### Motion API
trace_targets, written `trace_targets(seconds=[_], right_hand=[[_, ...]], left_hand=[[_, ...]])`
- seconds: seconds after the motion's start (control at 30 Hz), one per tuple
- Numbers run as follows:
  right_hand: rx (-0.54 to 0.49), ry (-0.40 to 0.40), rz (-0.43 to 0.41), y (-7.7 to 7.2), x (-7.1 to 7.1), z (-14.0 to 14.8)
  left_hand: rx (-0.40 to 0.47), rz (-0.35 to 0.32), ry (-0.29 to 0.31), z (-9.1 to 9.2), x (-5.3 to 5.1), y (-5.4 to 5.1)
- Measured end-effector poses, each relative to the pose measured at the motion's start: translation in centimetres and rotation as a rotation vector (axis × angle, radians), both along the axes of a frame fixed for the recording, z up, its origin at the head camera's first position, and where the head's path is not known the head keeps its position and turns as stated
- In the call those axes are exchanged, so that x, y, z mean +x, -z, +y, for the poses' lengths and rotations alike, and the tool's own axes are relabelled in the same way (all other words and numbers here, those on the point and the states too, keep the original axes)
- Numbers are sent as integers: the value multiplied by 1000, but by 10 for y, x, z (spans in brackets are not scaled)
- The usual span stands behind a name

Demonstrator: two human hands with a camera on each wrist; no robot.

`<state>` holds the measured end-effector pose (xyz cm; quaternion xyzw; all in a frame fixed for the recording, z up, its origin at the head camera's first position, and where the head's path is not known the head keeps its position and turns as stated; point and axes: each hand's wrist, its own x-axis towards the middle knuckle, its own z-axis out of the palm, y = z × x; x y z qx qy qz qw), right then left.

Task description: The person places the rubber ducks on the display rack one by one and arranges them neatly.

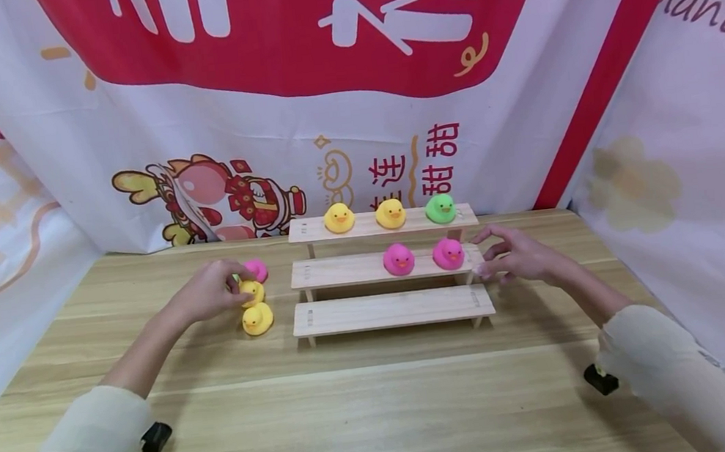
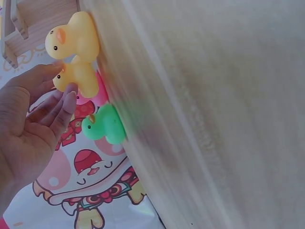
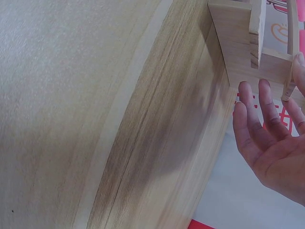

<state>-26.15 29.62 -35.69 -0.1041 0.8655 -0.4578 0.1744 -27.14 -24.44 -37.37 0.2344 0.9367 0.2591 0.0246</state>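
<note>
At the left, my left hand [image 1: 215, 291] has thumb and fingertips on either side of a yellow duck [image 1: 253, 292], pinching it at table level. Another yellow duck [image 1: 257, 319] sits nearer the front; a pink duck [image 1: 256, 269] is behind. The left wrist view shows the hand [image 2: 33, 112], the pinched duck [image 2: 83, 78] and a green duck [image 2: 105, 125]. My right hand [image 1: 516, 254] is at the right end of the three-tier wooden stand [image 1: 391, 310], holding no duck. Its fingers are spread and slightly bent in the right wrist view [image 3: 276, 148]; whether they touch the wood, I cannot tell.
On the top tier stand two yellow ducks [image 1: 339, 218] [image 1: 391, 214] and a green duck [image 1: 440, 208]. Two pink ducks [image 1: 398, 260] [image 1: 448, 254] are on the middle tier's right half. A printed cloth [image 1: 191, 111] hangs behind the wooden table [image 1: 382, 415].
</note>
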Motion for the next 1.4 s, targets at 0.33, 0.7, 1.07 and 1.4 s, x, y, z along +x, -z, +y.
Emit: trace_targets(seconds=[0.33, 0.7, 1.07, 1.4], right_hand=[[-19, 3, -1, 1, 1, 1], [-2, 6, -10, 0, 1, 1], [-5, 8, -18, 0, 1, -1], [-34, -25, -34, -1, 1, -4]], left_hand=[[17, 5, -22, 4, 2, -10], [48, 57, -13, 8, 9, -21], [80, 67, -1, 14, 14, -30], [83, 130, 28, 24, 18, -38]])
